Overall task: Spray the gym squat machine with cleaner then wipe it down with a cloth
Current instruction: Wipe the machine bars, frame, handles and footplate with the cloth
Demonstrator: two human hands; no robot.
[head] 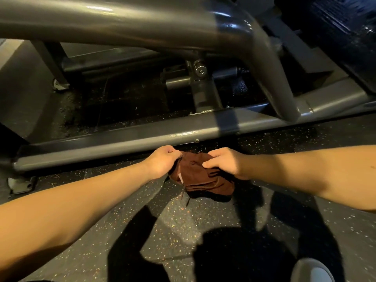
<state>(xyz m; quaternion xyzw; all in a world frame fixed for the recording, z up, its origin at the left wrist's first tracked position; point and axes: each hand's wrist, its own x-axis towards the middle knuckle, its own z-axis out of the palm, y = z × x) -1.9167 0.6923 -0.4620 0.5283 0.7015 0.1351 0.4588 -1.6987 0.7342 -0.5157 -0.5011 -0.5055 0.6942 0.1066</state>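
Note:
A brown cloth [200, 179] hangs bunched between my two hands, just above the speckled floor. My left hand [162, 162] grips its left edge with curled fingers. On the cloth's right edge my right hand [225, 163] pinches the fabric between thumb and fingers. Both hands sit just in front of the squat machine's low grey frame tube [122, 139], which runs across the view. A thick grey tube [142, 19] of the same machine crosses above and bends down to the right. No spray bottle is in view.
Speckled rubber floor [183, 224] lies under my arms. A machine foot [20, 185] is bolted down at the left. A pivot bolt [200, 70] and cross bars sit behind the low tube. A dark pad [345, 37] is at the upper right. A shoe tip [313, 271] shows bottom right.

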